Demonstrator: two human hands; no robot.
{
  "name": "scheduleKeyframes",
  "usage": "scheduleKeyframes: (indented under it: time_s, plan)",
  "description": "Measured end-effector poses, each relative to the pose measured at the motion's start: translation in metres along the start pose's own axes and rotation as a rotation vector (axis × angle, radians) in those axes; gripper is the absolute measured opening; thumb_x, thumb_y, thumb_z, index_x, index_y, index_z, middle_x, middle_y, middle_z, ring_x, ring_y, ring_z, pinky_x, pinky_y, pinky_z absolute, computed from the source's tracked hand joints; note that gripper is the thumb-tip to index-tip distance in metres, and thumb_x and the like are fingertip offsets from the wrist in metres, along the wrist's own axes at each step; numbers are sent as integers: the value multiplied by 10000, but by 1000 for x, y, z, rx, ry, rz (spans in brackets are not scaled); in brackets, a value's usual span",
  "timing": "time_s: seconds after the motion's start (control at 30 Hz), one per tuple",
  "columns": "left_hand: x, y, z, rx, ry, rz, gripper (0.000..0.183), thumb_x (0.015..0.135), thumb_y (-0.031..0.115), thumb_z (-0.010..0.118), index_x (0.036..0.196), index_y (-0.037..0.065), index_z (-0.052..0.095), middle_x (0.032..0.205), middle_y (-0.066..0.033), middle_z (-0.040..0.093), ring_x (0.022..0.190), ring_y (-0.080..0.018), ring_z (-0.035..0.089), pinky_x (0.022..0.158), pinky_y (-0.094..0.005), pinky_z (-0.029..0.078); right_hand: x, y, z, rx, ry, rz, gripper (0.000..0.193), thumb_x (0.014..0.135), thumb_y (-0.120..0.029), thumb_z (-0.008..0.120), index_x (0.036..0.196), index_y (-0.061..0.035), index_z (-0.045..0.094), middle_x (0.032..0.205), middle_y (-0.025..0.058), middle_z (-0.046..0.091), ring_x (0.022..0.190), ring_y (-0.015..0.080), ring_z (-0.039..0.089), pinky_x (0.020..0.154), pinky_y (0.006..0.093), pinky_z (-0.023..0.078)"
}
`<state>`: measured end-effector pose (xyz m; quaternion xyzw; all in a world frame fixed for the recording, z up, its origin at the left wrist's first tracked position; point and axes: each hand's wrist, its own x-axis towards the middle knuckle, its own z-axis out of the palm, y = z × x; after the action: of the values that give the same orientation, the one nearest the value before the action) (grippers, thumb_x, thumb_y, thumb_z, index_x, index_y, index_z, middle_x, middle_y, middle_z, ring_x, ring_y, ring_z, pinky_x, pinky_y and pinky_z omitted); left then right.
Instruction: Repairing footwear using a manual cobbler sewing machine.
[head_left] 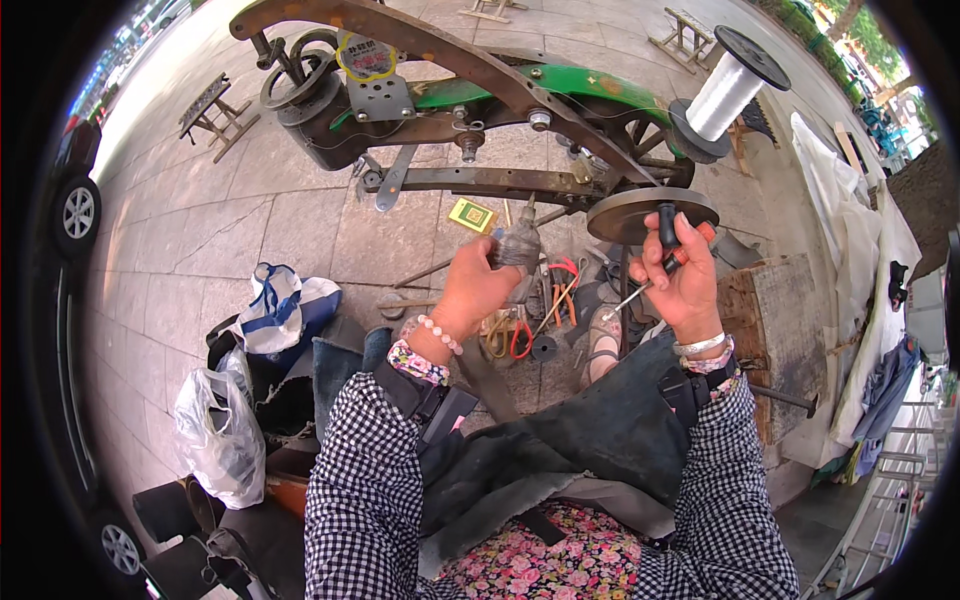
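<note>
My left hand (482,285) is closed around a grimy grey squeeze bottle (518,246) with a pointed nozzle, its tip standing up near the machine's lower arm. My right hand (682,275) grips a screwdriver (704,233) with an orange and black handle; its thin shaft slants down to the left. A black handle (667,224) also stands between those fingers, in front of the round metal wheel (640,212); whether it belongs to the wheel I cannot tell. Before me stands a hand-cranked shoe-sewing machine (480,95), with a green arm and a large spool of white thread (716,100).
Red-handled pliers (521,338) and other tools lie on the paving below my hands, beside a yellow-green box (472,214). A wooden box (775,345) stands right; bags (222,430) sit left. A dark cloth (570,430) covers my lap. Folding stools (216,115) stand farther off.
</note>
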<state>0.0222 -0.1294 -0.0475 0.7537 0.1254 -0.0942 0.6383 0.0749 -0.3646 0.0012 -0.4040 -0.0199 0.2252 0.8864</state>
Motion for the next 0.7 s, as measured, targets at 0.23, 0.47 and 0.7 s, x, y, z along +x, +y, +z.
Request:
scheduleKeyframes:
  time_s: [0.23,0.47,0.7]
  plan:
    - [-3,6,2,-279,74,-59,205,712,9,554,891,-64,487,827,-98,539,674,-153,568,502,-280,532,0,1,0,-2,1,1,295,872,-296,440,931,-21,531,607,44,514,413,110,375,546,303,365]
    - [0,-3,12,-135,88,-27,269,674,70,592,885,-80,520,744,-138,581,636,-178,582,518,-296,490,0,-1,-1,-10,-1,-3,295,877,-294,433,934,-21,529,611,43,513,417,106,377,546,303,372]
    - [-7,2,14,64,63,188,218,675,31,592,855,-57,506,763,-87,546,640,-120,520,530,-250,467,0,-3,-2,-53,96,35,318,849,-327,492,928,-26,559,689,80,563,449,106,407,563,310,394]
